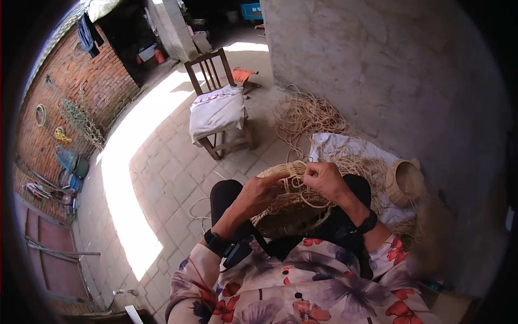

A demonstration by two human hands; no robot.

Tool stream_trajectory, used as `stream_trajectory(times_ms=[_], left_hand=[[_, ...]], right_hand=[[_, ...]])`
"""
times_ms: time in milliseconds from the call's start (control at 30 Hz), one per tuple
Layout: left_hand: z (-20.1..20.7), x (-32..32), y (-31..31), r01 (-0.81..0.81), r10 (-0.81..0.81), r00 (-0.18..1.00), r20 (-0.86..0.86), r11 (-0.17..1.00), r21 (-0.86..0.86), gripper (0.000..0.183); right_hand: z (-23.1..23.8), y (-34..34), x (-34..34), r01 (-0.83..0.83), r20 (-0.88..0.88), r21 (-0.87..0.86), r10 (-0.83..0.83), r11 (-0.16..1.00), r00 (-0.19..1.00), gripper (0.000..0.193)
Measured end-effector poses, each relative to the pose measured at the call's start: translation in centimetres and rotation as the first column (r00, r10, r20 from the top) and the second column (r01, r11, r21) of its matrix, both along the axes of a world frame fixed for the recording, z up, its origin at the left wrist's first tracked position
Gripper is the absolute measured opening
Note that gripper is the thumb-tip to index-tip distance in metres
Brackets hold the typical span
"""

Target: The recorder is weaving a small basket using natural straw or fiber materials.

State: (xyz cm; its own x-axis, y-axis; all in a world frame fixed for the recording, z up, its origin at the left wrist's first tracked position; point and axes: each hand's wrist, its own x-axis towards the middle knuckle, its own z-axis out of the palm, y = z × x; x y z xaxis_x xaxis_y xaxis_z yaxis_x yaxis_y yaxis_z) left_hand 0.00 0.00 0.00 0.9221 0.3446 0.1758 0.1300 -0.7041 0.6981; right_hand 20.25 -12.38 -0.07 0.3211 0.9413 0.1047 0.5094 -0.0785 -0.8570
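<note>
Courtyard setting: paved floor (172, 186) with a bright strip of sunlight along the left, brick wall (97, 70) beyond it, grey wall (372, 59) on the right. A wooden chair (228, 69) stands ahead, with a white cloth (217, 113) over its seat. Cord heap (310, 114) lies at the foot of the grey wall; nearer, a white sheet (330, 142) carries more loose cord, and a small basket (395, 186) rests on its side to the right.

Main item: a woven basket (291, 201), placed in the seated person's lap, between the knees. Its longer extent runs left to right across the body. Interior is dark; depth cannot be read.

Hands: both at the basket's far edge, near each other but not touching. Left hand (263, 189) lies over the left part of the edge, fingers pointing right; its fingertips are partly lost against the weave, so whether it grips cannot be told. Right hand (327, 181) is on the right part of the edge, thumb and fingers pinched together on a pale strand (318, 207).

Key relation: the strand's loop hangs on the near side of the edge, below the gap between the hands and toward the torso. The right hand is the nearer of the two to this loop.
</note>
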Motion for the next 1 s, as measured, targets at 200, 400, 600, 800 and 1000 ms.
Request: stream_trajectory(times_ms=[200, 400, 600, 800, 1000], left_hand=[[-0.7, 0.9, -0.4, -0.025, 0.011, 0.997, 0.082, 0.985, 0.170, 0.066], [-2.6, 2.5, -1.1, -0.108, 0.088, 0.986, 0.141, 0.984, 0.142, 0.070], [-2.3, 1.5, -0.9, -0.121, 0.113, 0.986, 0.126, 0.991, 0.056, 0.054], [-3.3, -1.9, -2.0, -0.363, 0.391, 0.851, 0.350, 0.920, -0.145, 0.038], [-1.3, -10.6, -3.1, -0.706, 0.753, 0.654, 0.068, 0.640, -0.304, 0.034]], right_hand=[[-3.1, 2.2, -1.4, -0.047, 0.211, 0.035, 0.039, 0.998, 0.977, 0.015], [-2.8, 1.5, -0.7, -0.133, 0.240, -0.061, 0.144, 0.989, 0.960, 0.015], [-3.6, 2.5, -1.4, -0.286, 0.183, -0.034, 0.287, 0.958, 0.940, 0.013], [-1.2, 3.6, -2.8, -0.222, 0.202, 0.256, 0.173, 0.941, 0.964, 0.009], [-10.6, 10.6, 9.3, 0.055, -0.214, 0.329, 0.017, 0.943, 0.977, 0.009]])
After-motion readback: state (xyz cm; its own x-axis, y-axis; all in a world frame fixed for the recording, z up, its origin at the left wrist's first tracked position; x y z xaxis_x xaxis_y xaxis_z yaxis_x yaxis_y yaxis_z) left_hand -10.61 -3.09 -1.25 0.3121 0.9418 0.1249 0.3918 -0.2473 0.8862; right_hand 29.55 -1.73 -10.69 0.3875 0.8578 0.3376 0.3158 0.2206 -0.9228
